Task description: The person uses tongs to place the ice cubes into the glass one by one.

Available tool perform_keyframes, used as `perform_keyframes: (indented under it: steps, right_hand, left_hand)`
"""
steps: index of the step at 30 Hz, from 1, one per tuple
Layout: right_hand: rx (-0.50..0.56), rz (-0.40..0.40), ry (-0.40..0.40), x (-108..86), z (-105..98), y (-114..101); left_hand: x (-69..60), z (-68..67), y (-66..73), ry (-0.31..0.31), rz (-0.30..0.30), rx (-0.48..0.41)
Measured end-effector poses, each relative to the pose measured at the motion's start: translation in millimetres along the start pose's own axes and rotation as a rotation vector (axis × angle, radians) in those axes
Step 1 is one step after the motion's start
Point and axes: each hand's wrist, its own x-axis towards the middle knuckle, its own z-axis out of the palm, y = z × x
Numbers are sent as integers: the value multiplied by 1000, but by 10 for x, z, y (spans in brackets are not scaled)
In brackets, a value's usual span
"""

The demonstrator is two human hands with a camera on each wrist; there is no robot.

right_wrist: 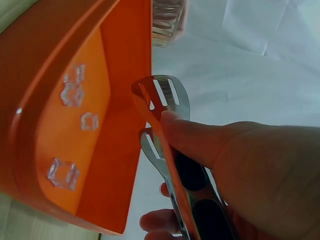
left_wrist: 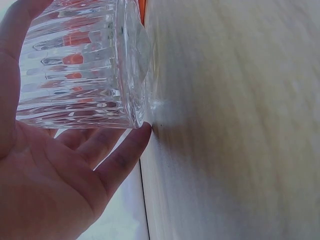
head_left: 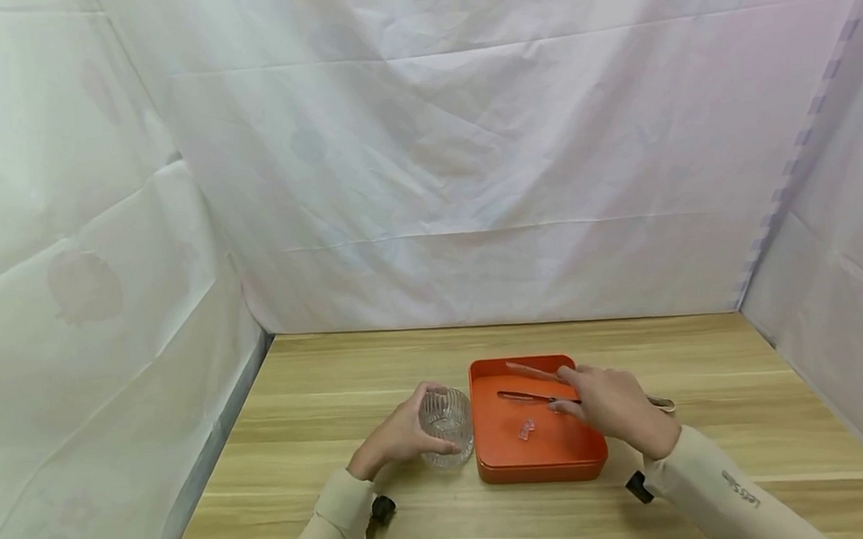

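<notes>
My left hand [head_left: 403, 430] curves round a ribbed clear glass [head_left: 450, 425] standing on the table left of the orange box; in the left wrist view its base [left_wrist: 131, 65] is close to the tabletop. With my right hand [head_left: 615, 405] I hold metal serving tongs [right_wrist: 161, 95], slotted at the tips and dark along the grips. The tongs' arms are spread apart over the orange box [head_left: 543, 472], with nothing between the tips. Several small clear ice-like pieces [right_wrist: 64, 174] lie on the box floor. The tongs' rear part is mostly hidden by my hand.
The wood-grain table [head_left: 333, 368] carries the glass and the box close beside each other. White cloth [head_left: 462, 175] hangs behind the table and along both sides. A looped end [head_left: 662, 404] pokes out behind my right hand.
</notes>
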Motion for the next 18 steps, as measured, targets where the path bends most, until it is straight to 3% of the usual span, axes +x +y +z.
perform_keyframes:
  steps: [18]
  right_hand:
    - [-104,35,-52,60,237,14]
  left_hand:
    - [4,3,-3,-2,-2,8]
